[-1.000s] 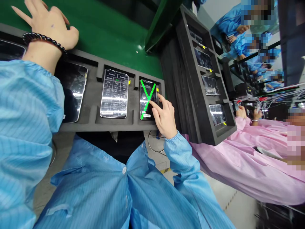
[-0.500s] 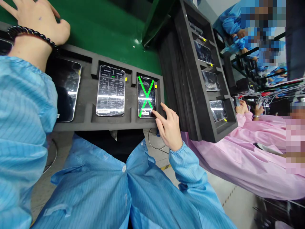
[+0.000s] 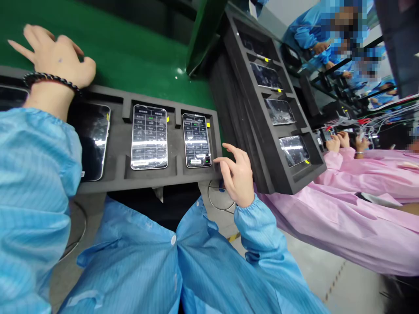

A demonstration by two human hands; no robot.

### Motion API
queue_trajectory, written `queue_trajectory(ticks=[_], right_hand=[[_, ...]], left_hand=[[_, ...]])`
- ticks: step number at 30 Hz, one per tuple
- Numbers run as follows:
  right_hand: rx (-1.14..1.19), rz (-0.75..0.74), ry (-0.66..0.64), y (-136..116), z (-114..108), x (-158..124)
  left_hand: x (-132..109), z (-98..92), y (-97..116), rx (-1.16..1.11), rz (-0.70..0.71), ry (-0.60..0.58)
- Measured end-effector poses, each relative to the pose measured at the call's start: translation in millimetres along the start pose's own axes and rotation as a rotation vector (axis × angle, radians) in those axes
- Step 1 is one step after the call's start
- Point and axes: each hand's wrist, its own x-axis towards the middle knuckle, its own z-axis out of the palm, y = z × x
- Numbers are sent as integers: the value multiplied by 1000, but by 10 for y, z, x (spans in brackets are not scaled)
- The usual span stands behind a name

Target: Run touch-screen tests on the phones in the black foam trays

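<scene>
Several smartphones lie face up in the slots of a black foam tray (image 3: pixel 114 150). The rightmost smartphone (image 3: pixel 196 140) is lit with a grid menu and a green cell at its lower right. My right hand (image 3: pixel 238 174) hovers just off that phone's lower right corner, holding nothing, index finger stretched out. A larger lit smartphone (image 3: pixel 149 137) beside it shows a similar grid. Left of that, a dark smartphone (image 3: pixel 93 141) is partly hidden by my left sleeve. My left hand (image 3: pixel 62 59), wearing a black bead bracelet, is over the green surface behind the tray, fingers spread, empty.
A stack of black foam trays (image 3: pixel 275 144) stands to the right, its top tray holding several phones. Green table surface (image 3: pixel 147 56) extends behind, with a green post (image 3: pixel 203 39). Co-workers in pink sleeves (image 3: pixel 343 196) and blue coats (image 3: pixel 304 30) are farther right.
The rightmost phone's screen went from a green X on black to a grid menu. My right hand has pulled slightly off the screen to the right. The view has shifted a little.
</scene>
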Motion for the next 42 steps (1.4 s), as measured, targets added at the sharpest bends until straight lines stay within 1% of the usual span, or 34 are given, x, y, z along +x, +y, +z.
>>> queue_trajectory(ticks=[2, 4, 6, 8, 12, 15, 17, 19, 22, 25, 27, 29, 33, 38, 42], right_hand=[[-9, 38, 3, 23, 105, 64], [-39, 78, -20, 49, 233, 133], [-48, 115, -28, 60, 351, 192], [-24, 130, 9, 44, 434, 223], [25, 101, 98, -26, 485, 206], [46, 100, 148, -17, 462, 232], [85, 99, 191, 34, 450, 324], [141, 78, 202, 100, 466, 467], [178, 34, 139, 188, 549, 683], [150, 18, 66, 243, 648, 779], [149, 15, 51, 261, 684, 777], [154, 18, 54, 269, 691, 756], [137, 14, 47, 276, 674, 741], [157, 19, 51, 289, 688, 752], [179, 20, 55, 304, 707, 742]], left_hand=[[-70, -56, 91, -108, -48, 29], [-96, -90, 133, -173, -80, 21], [-90, -102, 127, -211, -85, 6], [-76, -107, 103, -252, -65, -16], [-100, -146, 104, -320, -8, -24], [-146, -215, 185, -321, 7, 1], [-181, -264, 284, -313, 57, 0], [-229, -292, 427, -310, 162, -45], [-349, -259, 693, -323, 339, -142], [-488, -175, 907, -344, 418, -228], [-545, -136, 973, -350, 442, -282], [-558, -124, 981, -355, 462, -320], [-519, -135, 928, -368, 510, -365], [-496, -107, 913, -316, 568, -372], [-485, -94, 912, -308, 577, -374]])
